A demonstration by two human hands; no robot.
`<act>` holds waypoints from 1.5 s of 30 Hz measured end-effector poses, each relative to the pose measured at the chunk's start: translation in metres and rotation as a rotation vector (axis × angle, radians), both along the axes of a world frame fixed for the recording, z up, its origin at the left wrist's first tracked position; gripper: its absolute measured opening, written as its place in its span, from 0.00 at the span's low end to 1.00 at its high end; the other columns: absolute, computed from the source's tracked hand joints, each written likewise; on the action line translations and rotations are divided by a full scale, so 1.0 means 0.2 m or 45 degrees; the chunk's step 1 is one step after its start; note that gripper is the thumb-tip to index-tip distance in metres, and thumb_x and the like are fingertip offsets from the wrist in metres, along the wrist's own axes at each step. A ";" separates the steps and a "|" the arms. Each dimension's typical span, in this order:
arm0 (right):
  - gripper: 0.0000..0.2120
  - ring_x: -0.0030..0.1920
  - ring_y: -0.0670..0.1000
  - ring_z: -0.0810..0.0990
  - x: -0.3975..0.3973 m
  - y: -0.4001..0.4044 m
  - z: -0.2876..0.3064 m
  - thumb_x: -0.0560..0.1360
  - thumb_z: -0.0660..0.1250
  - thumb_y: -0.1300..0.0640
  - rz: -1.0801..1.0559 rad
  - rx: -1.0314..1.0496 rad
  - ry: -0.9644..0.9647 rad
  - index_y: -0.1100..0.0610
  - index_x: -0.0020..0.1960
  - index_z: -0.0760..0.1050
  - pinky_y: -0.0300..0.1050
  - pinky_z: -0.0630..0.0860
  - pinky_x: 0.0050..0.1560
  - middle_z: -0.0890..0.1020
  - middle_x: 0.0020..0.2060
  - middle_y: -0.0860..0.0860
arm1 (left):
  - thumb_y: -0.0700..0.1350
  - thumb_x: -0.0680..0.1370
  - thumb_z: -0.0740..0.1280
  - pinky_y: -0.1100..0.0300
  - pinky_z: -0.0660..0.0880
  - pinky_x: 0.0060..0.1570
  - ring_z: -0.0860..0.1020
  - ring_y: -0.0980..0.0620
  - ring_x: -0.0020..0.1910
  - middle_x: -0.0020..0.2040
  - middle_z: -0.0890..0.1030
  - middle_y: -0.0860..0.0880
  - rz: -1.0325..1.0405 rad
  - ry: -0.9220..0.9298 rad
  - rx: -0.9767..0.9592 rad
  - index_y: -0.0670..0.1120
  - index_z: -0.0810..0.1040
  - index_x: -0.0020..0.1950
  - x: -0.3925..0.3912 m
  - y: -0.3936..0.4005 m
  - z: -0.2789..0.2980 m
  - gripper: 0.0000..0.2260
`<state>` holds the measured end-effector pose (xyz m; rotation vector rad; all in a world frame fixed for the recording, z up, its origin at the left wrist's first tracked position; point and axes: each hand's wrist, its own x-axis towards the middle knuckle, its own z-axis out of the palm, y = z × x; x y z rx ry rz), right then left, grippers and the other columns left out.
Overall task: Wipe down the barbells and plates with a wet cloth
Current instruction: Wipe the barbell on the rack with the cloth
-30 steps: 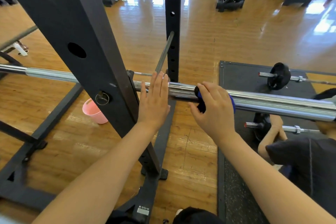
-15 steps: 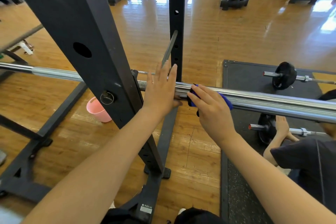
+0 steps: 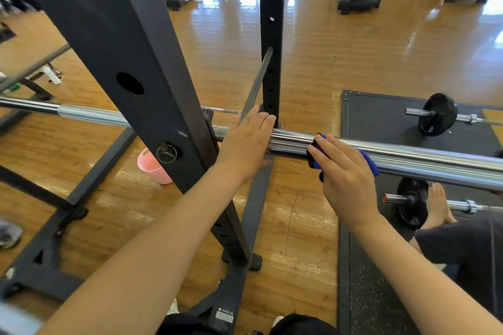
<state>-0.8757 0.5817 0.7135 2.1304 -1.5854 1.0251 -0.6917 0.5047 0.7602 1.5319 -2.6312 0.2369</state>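
Writing: white label (image 3: 224, 316) on rack base, at 6 o'clock, unreadable.
Barbell (image 3: 408, 155): chrome, shiny, horizontal.
Left hand (image 3: 245, 144): flat, fingers straight, on barbell.
Right hand (image 3: 345, 174): pressing blue cloth (image 3: 315, 156) around barbell.

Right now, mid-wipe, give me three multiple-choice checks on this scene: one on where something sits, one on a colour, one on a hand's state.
1. Where is the pink bucket?
A. On the black mat
B. On the wood floor behind the rack upright
C. Hanging from the barbell

2. What colour is the cloth on the barbell?
A. Blue
B. White
C. Yellow

3. What is the left hand doing?
A. Gripping the cloth
B. Hanging at the person's side
C. Resting flat against the barbell, fingers straight

Answers:
1 B: the bucket stands on the floorboards, partly hidden by the rack upright.
2 A: blue fabric shows at both sides of the right hand, which presses it onto the bar.
3 C: the fingers lie straight over the bar next to the upright, with no cloth under them.
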 end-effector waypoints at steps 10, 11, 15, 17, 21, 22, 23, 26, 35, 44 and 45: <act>0.21 0.56 0.61 0.80 0.09 -0.08 0.05 0.66 0.71 0.73 0.031 0.039 -0.098 0.65 0.58 0.78 0.57 0.76 0.56 0.81 0.55 0.60 | 0.54 0.69 0.74 0.47 0.50 0.73 0.54 0.45 0.76 0.75 0.60 0.44 -0.046 0.071 -0.049 0.42 0.58 0.75 0.01 0.01 0.03 0.42; 0.20 0.56 0.61 0.80 0.08 -0.08 0.05 0.67 0.71 0.72 0.039 0.028 -0.093 0.65 0.58 0.78 0.57 0.76 0.56 0.81 0.55 0.60 | 0.54 0.66 0.76 0.45 0.54 0.72 0.59 0.43 0.74 0.73 0.65 0.42 -0.050 0.099 -0.147 0.41 0.62 0.74 0.02 0.04 0.00 0.42; 0.20 0.56 0.61 0.80 0.08 -0.08 0.04 0.66 0.70 0.73 0.033 0.000 -0.098 0.65 0.58 0.78 0.57 0.76 0.56 0.81 0.55 0.60 | 0.51 0.61 0.80 0.46 0.58 0.69 0.66 0.41 0.71 0.69 0.70 0.41 0.013 0.019 -0.296 0.39 0.62 0.71 0.03 0.07 -0.11 0.45; 0.21 0.57 0.61 0.79 0.08 -0.08 0.04 0.66 0.70 0.73 0.030 0.004 -0.076 0.64 0.58 0.78 0.56 0.75 0.57 0.81 0.55 0.60 | 0.42 0.63 0.79 0.47 0.60 0.69 0.66 0.42 0.71 0.69 0.71 0.41 0.009 0.023 -0.311 0.39 0.64 0.70 0.03 0.06 -0.10 0.40; 0.19 0.58 0.61 0.79 0.02 -0.04 -0.01 0.67 0.69 0.73 0.017 -0.051 0.006 0.65 0.58 0.79 0.55 0.74 0.59 0.81 0.56 0.59 | 0.41 0.75 0.69 0.51 0.46 0.74 0.48 0.45 0.77 0.76 0.57 0.44 -0.011 -0.018 -0.115 0.41 0.52 0.76 0.03 0.05 -0.05 0.36; 0.19 0.58 0.61 0.79 0.00 -0.03 -0.01 0.67 0.69 0.73 0.006 -0.066 0.011 0.65 0.57 0.79 0.55 0.73 0.59 0.81 0.56 0.59 | 0.42 0.75 0.68 0.52 0.43 0.74 0.45 0.46 0.77 0.77 0.54 0.45 -0.013 0.001 -0.069 0.42 0.50 0.77 0.03 0.04 -0.05 0.36; 0.19 0.58 0.61 0.79 -0.01 -0.03 -0.01 0.67 0.69 0.73 -0.007 -0.071 0.008 0.65 0.57 0.79 0.56 0.74 0.59 0.81 0.56 0.60 | 0.42 0.75 0.68 0.53 0.42 0.73 0.44 0.47 0.77 0.77 0.53 0.46 -0.018 0.023 -0.027 0.43 0.49 0.77 0.03 0.03 -0.04 0.37; 0.19 0.57 0.61 0.79 0.01 -0.03 0.01 0.66 0.71 0.74 -0.055 -0.039 -0.057 0.65 0.57 0.79 0.57 0.75 0.57 0.81 0.55 0.60 | 0.42 0.72 0.71 0.53 0.44 0.74 0.44 0.48 0.77 0.77 0.54 0.48 -0.028 0.094 0.112 0.45 0.50 0.77 0.03 0.01 0.01 0.40; 0.22 0.60 0.61 0.77 0.11 -0.08 -0.02 0.66 0.72 0.73 0.053 0.010 -0.064 0.64 0.60 0.78 0.58 0.75 0.59 0.80 0.58 0.59 | 0.47 0.72 0.72 0.46 0.46 0.73 0.46 0.43 0.77 0.78 0.50 0.43 0.097 -0.124 -0.128 0.43 0.45 0.78 0.02 0.04 -0.02 0.44; 0.19 0.58 0.62 0.78 0.02 -0.03 -0.01 0.67 0.71 0.74 0.044 -0.048 -0.033 0.65 0.57 0.79 0.59 0.75 0.58 0.80 0.56 0.60 | 0.46 0.66 0.78 0.47 0.61 0.69 0.66 0.45 0.72 0.70 0.70 0.43 0.103 -0.157 -0.380 0.40 0.58 0.71 0.05 0.05 -0.11 0.41; 0.16 0.58 0.62 0.78 0.00 -0.02 -0.01 0.69 0.68 0.73 0.032 -0.074 -0.031 0.65 0.56 0.79 0.60 0.76 0.57 0.81 0.56 0.60 | 0.46 0.66 0.77 0.47 0.59 0.70 0.64 0.44 0.72 0.71 0.69 0.43 0.109 -0.179 -0.357 0.40 0.58 0.71 0.05 0.05 -0.10 0.41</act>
